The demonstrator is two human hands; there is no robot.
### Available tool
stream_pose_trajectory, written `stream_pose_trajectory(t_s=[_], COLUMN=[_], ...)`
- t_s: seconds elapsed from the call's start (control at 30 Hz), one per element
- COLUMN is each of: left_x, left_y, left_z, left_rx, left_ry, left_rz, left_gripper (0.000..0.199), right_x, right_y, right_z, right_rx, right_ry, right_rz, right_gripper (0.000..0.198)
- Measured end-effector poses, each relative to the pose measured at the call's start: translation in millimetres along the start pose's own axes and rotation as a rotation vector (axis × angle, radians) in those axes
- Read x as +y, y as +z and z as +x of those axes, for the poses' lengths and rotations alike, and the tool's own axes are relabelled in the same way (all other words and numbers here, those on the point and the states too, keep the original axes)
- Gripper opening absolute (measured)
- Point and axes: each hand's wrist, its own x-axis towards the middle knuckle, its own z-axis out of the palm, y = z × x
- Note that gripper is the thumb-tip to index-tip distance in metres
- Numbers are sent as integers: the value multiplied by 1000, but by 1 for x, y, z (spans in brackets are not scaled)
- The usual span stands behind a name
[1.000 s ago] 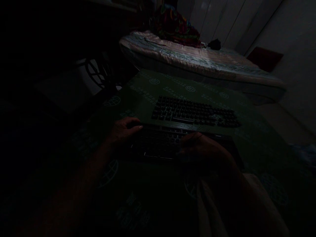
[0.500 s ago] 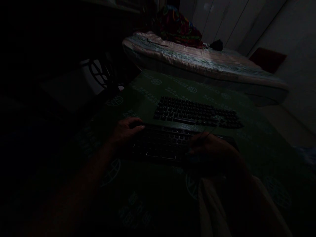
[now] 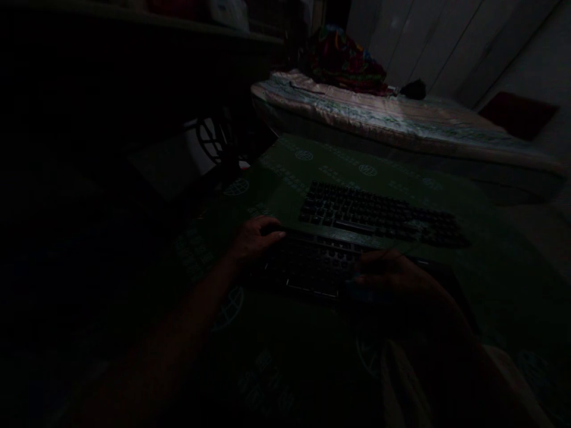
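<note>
The room is very dark. A black keyboard frame [image 3: 307, 270] lies on a green printed surface in front of me, its key area facing up. My left hand [image 3: 259, 239] grips its far left corner, the thumb along the back edge. Over the right part of the keyboard is my right hand [image 3: 386, 270], fingers closed together. Something bluish shows under these fingers and thin dark lines stick up above them, but I cannot make out what it is. Just behind the keyboard, many loose black keycaps [image 3: 379, 214] are laid out in keyboard order.
The green surface [image 3: 285, 172] carries white globe prints and lettering. A light-coloured cloth [image 3: 401, 380] lies by my right forearm. Beyond stands a bed [image 3: 401, 119] with a colourful bundle [image 3: 348, 62]. At the left are a dark table [image 3: 178, 30] and a spoked wheel [image 3: 209, 139].
The view has turned left, so everything sits further right and slightly lower. My left hand keeps its grip on the keyboard; my right hand stays over its right part, shifting only slightly.
</note>
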Motion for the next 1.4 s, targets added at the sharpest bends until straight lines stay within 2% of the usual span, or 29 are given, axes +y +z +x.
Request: stream_pose_trajectory(t_s=[0.07, 0.23, 0.33, 0.43, 0.53, 0.63, 0.77, 0.9, 1.07, 1.17, 1.3, 1.4], left_x=[-1, 2, 7, 13, 18, 21, 20, 20, 22, 21, 17, 17], left_y=[1, 2, 3, 7, 10, 12, 15, 17, 18, 19, 23, 26], left_z=[-1, -5, -9, -14, -17, -19, -20, -20, -21, -21, -21, -20], left_rx=[5, 15, 28, 25, 34, 29, 19, 32, 36, 28, 1, 0], left_ry=[11, 22, 26, 38, 50, 62, 81, 99, 93, 107, 144, 152], left_rz=[1, 18, 47, 89, 117, 120, 120, 117, 123, 117, 108, 123], left_gripper=[34, 30, 26, 24, 22, 19, 17, 16, 14, 13, 15, 15], right_x=[3, 3, -1, -1, 1, 2, -5, -14, -20, -19, -13, -12], right_y=[0, 1, 9, 23, 33, 30, 26, 44, 66, 61, 40, 35], right_z=[1, -1, 0, 6, 12, 11, 10, 23, 49, 53, 45, 41], right_rx=[30, -22, 72, 171, 132, 65, 102, 123, 27, -17, -64, -25], right_ry=[-4, 12, 10, -71, -117, -67, -19, -129, -265, -221, -115, -83], right_rz=[-5, -35, 20, 93, 74, 49, 59, 49, -96, -153, -142, -149], right_gripper=[22, 26, 29, 28, 24, 23, 25, 25, 16, 16, 17, 18])
